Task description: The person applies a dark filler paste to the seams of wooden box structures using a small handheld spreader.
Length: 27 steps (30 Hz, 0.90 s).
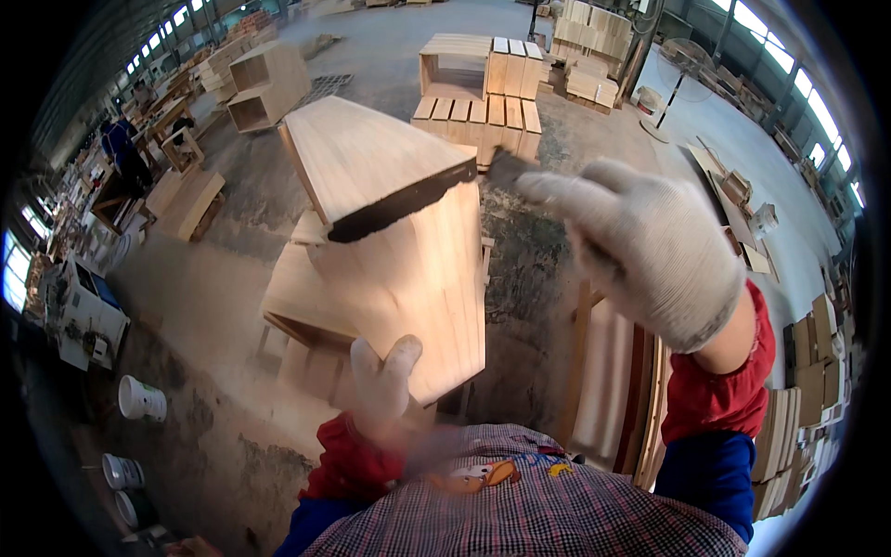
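Observation:
A pale wooden box (422, 278) stands tilted in front of me, with a sloping top panel (371, 153). Along the panel's near edge runs a ragged dark band (404, 204); whether it is stain or shadow, I cannot tell. My left hand (381, 376), in a whitish glove, holds the lower near edge of the box. Raised to the right of the box, my gloved right hand (650, 246) is blurred by motion. Its fingers pinch a small dark flat piece (506, 167), just off the panel's corner; its kind is unclear.
Slatted wooden boxes (483, 111) are stacked beyond the work, with more box units (267, 84) at the far left. White buckets (142, 398) stand on the floor at left. Long wooden pieces (640, 399) lie near my right side. A person (125, 153) is at the far left.

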Available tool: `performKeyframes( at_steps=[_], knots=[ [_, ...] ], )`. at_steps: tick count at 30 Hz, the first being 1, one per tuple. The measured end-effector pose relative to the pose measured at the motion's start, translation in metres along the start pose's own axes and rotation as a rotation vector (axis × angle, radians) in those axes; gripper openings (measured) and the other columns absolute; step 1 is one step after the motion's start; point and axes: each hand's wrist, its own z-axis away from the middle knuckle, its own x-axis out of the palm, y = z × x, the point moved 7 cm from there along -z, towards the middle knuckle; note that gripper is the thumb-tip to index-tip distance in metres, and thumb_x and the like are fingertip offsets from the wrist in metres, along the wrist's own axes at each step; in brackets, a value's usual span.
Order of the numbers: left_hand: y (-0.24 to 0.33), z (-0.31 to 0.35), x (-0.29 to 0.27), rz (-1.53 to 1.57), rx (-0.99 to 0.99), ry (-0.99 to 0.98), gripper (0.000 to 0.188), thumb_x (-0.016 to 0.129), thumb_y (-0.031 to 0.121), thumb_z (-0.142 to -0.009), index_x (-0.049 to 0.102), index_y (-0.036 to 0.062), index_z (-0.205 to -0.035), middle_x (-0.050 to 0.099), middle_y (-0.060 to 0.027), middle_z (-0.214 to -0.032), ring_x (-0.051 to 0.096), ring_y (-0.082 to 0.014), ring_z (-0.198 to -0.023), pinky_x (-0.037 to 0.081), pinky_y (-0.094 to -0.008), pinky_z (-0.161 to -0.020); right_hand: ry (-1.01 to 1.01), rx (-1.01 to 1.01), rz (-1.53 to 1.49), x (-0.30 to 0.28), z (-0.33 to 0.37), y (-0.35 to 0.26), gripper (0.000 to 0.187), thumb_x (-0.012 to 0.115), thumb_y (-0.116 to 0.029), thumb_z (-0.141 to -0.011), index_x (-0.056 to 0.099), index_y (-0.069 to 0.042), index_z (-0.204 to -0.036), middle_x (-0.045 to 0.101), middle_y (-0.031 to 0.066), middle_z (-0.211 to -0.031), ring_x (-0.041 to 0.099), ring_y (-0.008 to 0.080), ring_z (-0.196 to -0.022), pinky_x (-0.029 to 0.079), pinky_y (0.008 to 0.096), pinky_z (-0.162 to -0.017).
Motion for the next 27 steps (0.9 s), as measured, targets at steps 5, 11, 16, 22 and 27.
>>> performKeyframes(
  at_steps=[5,11,16,22,27],
  knots=[
    [0.007,-0.006,-0.021,-0.279,0.231,0.029,0.031,0.048,-0.001,-0.086,0.059,-0.0107,-0.113,0.067,-0.0130,-0.105,0.066,-0.0211,-0.092,0.052,-0.0306,-0.079,0.198,-0.060,-0.272,-0.006,0.010,0.021,0.043,0.055,0.001,-0.089,0.057,-0.007,-0.131,0.063,0.0079,-0.091,0.058,0.0110,-0.062,0.049,0.0236,-0.052],
    [0.015,-0.040,-0.059,0.134,0.329,-0.061,0.022,0.054,0.004,-0.095,0.060,-0.0096,-0.111,0.069,-0.0128,-0.103,0.066,-0.0224,-0.099,0.053,-0.0312,-0.082,0.086,0.232,-1.666,0.081,0.030,0.042,0.049,0.058,-0.017,-0.096,0.044,0.004,-0.138,0.065,0.0145,-0.095,0.060,0.0100,-0.058,0.050,0.0171,-0.045],
    [0.021,-0.053,-0.082,0.168,0.198,0.108,0.022,0.056,0.014,-0.096,0.063,-0.0040,-0.106,0.066,-0.0046,-0.099,0.062,-0.0114,-0.094,0.050,-0.0261,-0.076,-0.053,0.674,-2.372,0.209,0.074,0.014,0.042,0.057,-0.014,-0.096,0.047,0.000,-0.134,0.066,0.0173,-0.096,0.060,0.0145,-0.059,0.050,0.0211,-0.046],
    [0.047,-0.026,-0.119,-0.008,0.047,0.372,0.025,0.057,0.024,-0.097,0.063,0.0016,-0.107,0.062,-0.0004,-0.097,0.057,-0.0094,-0.086,0.048,-0.0277,-0.074,-0.221,0.946,-2.121,0.258,0.102,-0.003,0.039,0.051,-0.019,-0.100,0.048,-0.007,-0.137,0.066,0.0063,-0.094,0.054,0.0095,-0.055,0.042,0.0206,-0.043],
    [-0.008,0.045,-0.235,-0.076,0.025,0.571,0.058,0.055,0.050,-0.096,0.052,0.0036,-0.131,0.060,-0.0073,-0.124,0.057,-0.0186,-0.113,0.046,-0.0328,-0.099,-0.180,1.033,-2.416,0.303,0.111,0.013,0.041,0.052,-0.021,-0.098,0.050,-0.007,-0.136,0.066,0.0057,-0.089,0.055,0.0108,-0.054,0.042,0.0236,-0.042]
  ],
)
